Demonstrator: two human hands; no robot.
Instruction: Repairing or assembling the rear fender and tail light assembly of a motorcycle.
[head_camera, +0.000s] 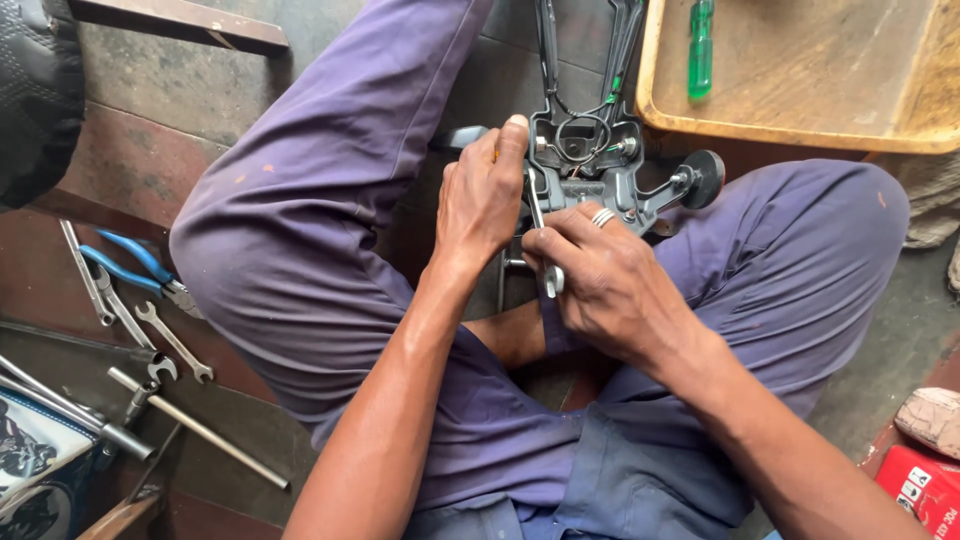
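Two printed items noted, both placed against my right knee (800, 260). A red box (922, 490) with white panels lies well below and to the right of that knee, at the frame's lower right corner — partly cut off. A flat package (35, 470) with dark blue, white-patterned print lies far to the knee's left, at the lower left corner — also cut off.

Stained concrete floor (130, 150), wooden tray (800, 125) at the edge.

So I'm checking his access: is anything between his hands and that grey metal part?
Nothing visible. The left hand grips the grey part's left edge, and the right hand holds a small spanner against it.
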